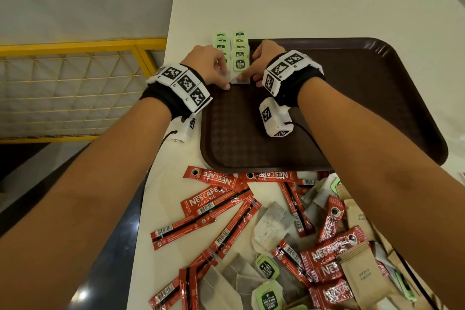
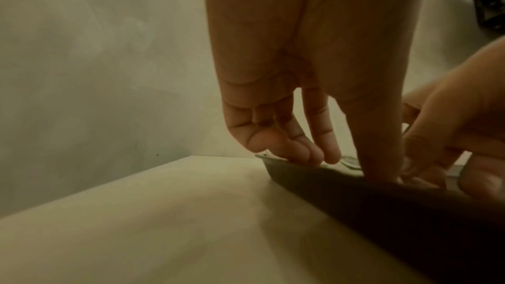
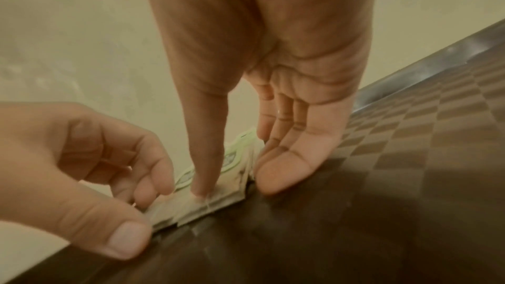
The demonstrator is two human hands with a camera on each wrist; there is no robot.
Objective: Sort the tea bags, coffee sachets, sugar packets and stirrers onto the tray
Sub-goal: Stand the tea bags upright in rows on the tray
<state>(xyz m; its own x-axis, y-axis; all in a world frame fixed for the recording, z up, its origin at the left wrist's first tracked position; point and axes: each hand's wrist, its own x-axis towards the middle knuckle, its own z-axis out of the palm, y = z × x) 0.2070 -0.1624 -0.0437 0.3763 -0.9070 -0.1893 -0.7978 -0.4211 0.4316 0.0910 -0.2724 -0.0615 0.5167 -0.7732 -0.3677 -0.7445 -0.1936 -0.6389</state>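
Both hands, left hand [image 1: 210, 65] and right hand [image 1: 259, 63], fingers extended, press the tea bags [image 1: 239, 58]: light, limp, slippery; pinch by tags

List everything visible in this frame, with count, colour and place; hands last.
tray: one, dark brown, on the table's far part.
tea bags in rows: two rows, green tags, tray's far left corner.
loose tea bags: several, grey-white, near pile.
coffee sachets: many, red, near pile.
sugar packets: a few, tan, pile's right side.
table: one, white.
railing: one, yellow, left.
left hand: touches the rows.
right hand: presses the nearest bag.
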